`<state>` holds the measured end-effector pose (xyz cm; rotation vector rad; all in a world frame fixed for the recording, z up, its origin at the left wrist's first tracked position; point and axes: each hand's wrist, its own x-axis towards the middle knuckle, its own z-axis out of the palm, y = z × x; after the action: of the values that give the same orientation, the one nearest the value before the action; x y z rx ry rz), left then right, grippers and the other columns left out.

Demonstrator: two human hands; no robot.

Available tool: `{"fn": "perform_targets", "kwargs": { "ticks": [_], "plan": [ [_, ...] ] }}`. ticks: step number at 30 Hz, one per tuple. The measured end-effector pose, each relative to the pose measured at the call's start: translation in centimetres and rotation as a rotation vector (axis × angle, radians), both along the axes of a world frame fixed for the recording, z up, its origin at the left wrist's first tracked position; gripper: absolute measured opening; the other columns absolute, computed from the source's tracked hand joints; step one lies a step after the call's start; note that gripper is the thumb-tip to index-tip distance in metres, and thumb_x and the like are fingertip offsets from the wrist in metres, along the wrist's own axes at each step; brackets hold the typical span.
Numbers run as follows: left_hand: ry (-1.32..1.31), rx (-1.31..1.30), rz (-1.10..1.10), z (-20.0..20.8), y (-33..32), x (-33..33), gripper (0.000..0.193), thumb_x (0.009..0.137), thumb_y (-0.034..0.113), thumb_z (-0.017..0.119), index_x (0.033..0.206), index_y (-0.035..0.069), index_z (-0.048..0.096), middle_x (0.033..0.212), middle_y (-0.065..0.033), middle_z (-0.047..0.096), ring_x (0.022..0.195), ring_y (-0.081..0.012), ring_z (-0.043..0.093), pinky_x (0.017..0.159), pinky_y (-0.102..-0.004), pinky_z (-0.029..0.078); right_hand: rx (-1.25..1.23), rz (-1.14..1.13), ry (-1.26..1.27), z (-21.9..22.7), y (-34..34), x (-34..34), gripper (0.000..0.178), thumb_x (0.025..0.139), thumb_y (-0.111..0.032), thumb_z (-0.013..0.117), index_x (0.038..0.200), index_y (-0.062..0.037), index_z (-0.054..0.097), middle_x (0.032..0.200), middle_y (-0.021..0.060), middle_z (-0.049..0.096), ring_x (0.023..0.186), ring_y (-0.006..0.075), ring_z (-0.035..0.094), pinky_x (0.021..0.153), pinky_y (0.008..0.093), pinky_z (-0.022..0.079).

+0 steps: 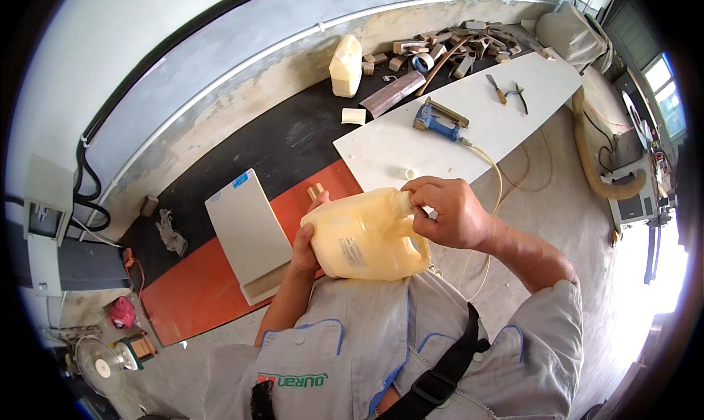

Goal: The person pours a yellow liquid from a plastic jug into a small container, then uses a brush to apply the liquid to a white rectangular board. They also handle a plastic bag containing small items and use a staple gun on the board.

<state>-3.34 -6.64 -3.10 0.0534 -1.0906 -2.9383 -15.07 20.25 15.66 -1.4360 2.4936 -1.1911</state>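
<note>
A yellowish plastic jug (pixel 367 233) lies tilted on its side against my chest, its mouth to the right and its handle facing down. My left hand (pixel 302 245) grips its base end, thumb and fingers wrapped round the wall. At the neck, my right hand (pixel 447 209) is closed with the fingers pinched round the mouth; whether a cap sits between them is hidden. A small pale ring or cap (pixel 411 174) rests on the white board (pixel 389 159) just beyond the neck. Behind the left fingers shows a small wooden block (pixel 315 191).
On the white board lie a blue nail gun (pixel 440 123) with its hose (pixel 499 178), a chisel-like tool (pixel 497 90) and pliers (pixel 520 97). A second jug (pixel 346 68) stands by the wall near wood offcuts (pixel 440 46). A pale panel (pixel 249 233) lies across the red board (pixel 191 299).
</note>
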Motion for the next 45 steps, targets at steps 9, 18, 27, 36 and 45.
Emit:
{"fn": "perform_targets", "kwargs": {
  "ticks": [9,18,27,36,45],
  "plan": [
    [-0.371,-0.299,-0.106,-7.1,4.5,-6.4,0.067,0.102,0.039,0.062,0.155,0.003,0.042,0.135,-0.0142,0.062,0.125,-0.0224,0.06,0.105,-0.0376,0.051,0.527,-0.215,0.063,-5.7,0.4,-2.7,0.011,0.077,-0.013,0.067,0.082,-0.0032,0.067,0.089,0.0154,0.071,0.074,0.036,0.069,0.07,0.0431,0.057],
    [0.414,-1.1,0.016,-5.6,12.5,-11.2,0.076,0.071,0.024,0.093,0.137,0.006,0.059,0.138,-0.0174,0.059,0.125,-0.0375,0.06,0.107,-0.0451,0.048,1.134,-0.192,-0.008,-10.2,-2.0,-4.3,0.028,0.087,-0.026,0.07,0.103,-0.0048,0.076,0.109,0.0142,0.074,0.092,0.0294,0.075,0.079,0.0416,0.061],
    [0.358,-1.073,0.161,-3.7,14.7,-12.5,0.058,0.067,0.023,0.092,0.117,0.008,0.066,0.117,-0.013,0.071,0.109,-0.0356,0.067,0.097,-0.0445,0.053,1.077,-0.128,-0.011,-10.4,-0.5,-6.6,0.03,0.085,-0.028,0.072,0.105,-0.0063,0.076,0.111,0.014,0.074,0.096,0.0291,0.075,0.081,0.0418,0.06],
    [0.346,-1.076,0.131,-3.8,14.7,-12.5,0.059,0.069,0.026,0.093,0.119,0.009,0.065,0.118,-0.012,0.07,0.111,-0.0348,0.066,0.097,-0.0441,0.053,1.057,0.017,0.041,-9.9,-0.3,-7.6,0.026,0.084,-0.029,0.071,0.095,-0.0065,0.078,0.089,0.0123,0.077,0.081,0.0318,0.075,0.073,0.0457,0.06],
    [0.281,-1.11,0.078,-3.8,15.4,-12.8,0.056,0.07,0.025,0.092,0.116,0.009,0.065,0.118,-0.0117,0.07,0.111,-0.034,0.066,0.096,-0.0432,0.054,1.145,-0.007,-0.044,-9.6,-0.4,-9.2,0.02,0.084,-0.026,0.072,0.095,-0.0114,0.079,0.089,0.012,0.077,0.082,0.032,0.075,0.071,0.0454,0.059]
  ]
}}
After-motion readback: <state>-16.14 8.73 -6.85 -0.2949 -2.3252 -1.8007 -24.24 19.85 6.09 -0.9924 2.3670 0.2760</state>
